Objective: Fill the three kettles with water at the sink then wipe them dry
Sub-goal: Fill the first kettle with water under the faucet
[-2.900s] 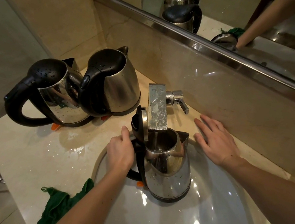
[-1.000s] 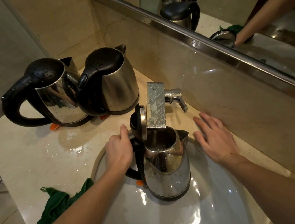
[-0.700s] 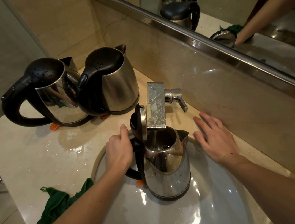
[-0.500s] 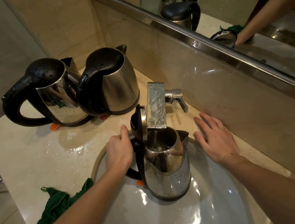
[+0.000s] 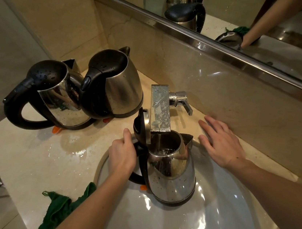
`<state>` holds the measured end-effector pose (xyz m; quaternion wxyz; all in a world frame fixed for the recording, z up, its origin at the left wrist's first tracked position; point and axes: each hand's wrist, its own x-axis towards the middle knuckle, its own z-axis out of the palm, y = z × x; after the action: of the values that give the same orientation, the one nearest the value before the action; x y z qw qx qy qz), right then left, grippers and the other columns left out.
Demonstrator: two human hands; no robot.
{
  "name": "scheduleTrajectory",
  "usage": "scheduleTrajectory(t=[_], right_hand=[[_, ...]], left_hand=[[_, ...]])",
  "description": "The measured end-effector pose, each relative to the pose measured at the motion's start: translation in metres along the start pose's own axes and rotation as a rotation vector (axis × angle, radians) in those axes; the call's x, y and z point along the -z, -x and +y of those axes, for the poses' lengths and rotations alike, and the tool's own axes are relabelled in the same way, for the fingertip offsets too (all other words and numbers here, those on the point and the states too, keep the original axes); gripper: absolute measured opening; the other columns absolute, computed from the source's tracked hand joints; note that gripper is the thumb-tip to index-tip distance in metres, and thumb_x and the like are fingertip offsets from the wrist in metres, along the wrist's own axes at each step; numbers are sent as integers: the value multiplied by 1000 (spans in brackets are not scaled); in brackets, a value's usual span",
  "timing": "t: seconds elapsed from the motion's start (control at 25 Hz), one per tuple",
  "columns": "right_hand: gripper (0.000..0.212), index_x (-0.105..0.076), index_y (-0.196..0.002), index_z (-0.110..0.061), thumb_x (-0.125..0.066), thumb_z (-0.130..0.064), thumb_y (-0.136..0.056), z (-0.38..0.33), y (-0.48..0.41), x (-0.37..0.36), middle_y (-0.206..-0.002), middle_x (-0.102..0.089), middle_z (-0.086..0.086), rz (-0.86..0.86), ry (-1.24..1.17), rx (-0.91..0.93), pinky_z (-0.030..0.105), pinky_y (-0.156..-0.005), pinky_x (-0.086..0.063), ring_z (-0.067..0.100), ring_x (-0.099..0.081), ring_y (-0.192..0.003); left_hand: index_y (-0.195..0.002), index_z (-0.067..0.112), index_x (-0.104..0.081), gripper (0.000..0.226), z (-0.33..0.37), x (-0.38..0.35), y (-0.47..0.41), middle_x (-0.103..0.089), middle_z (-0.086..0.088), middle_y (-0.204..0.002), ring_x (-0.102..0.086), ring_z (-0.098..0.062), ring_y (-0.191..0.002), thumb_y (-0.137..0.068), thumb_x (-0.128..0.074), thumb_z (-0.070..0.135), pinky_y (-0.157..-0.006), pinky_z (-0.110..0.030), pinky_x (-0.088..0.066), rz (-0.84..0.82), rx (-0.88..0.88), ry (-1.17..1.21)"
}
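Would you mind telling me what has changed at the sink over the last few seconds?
Nothing has visibly moved. The left hand still grips the handle of the open kettle under the faucet. The right hand stays flat on the counter. The two closed kettles and the green cloth sit as before.

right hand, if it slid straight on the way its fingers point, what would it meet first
The right hand lies flat on the counter, fingers pointing toward the tap handle. That handle would likely come first, though depth is hard to judge.
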<state>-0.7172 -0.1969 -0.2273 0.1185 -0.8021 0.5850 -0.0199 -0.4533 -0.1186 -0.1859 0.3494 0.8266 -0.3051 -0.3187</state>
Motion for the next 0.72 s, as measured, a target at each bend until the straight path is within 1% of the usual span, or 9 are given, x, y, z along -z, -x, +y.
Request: scheduleTrajectory(t=[0.24, 0.32, 0.56, 0.72], right_hand=[[70, -27, -152, -31, -10, -61, -91, -1, 0, 0, -159, -23, -7, 1, 0, 2, 39, -112, -28, 17, -20, -141], [70, -27, -152, -31, -10, -61, -91, -1, 1, 0, -159, -23, -6, 2, -3, 4, 40, -112, -29, 18, -21, -141], [62, -29, -151, -30, -18, -56, -95, 1, 0, -3, -158, -25, -6, 15, 8, 11, 39, -110, -29, 17, -21, -139], [62, -30, -151, -29, -19, -56, -95, 2, 0, -3, -157, -26, -6, 23, 15, 16, 39, -109, -31, 17, -23, -138]], left_hand=[[-59, 13, -40, 57, 2, 2, 2, -44, -4, -59, -44, -18, -57, -104, -28, 46, -60, -32, -37, 0, 19, 14], [-58, 13, -38, 57, 2, 3, 2, -42, -4, -59, -42, -18, -57, -104, -28, 46, -60, -33, -36, 6, 18, 11], [-60, 10, -38, 56, 6, 9, -1, -44, -7, -62, -43, -18, -59, -103, -28, 45, -59, -32, -37, 15, 26, 11], [-67, 9, -44, 55, 4, 13, -3, -48, -9, -67, -47, -19, -63, -104, -27, 45, -58, -29, -37, 22, 26, -3]])
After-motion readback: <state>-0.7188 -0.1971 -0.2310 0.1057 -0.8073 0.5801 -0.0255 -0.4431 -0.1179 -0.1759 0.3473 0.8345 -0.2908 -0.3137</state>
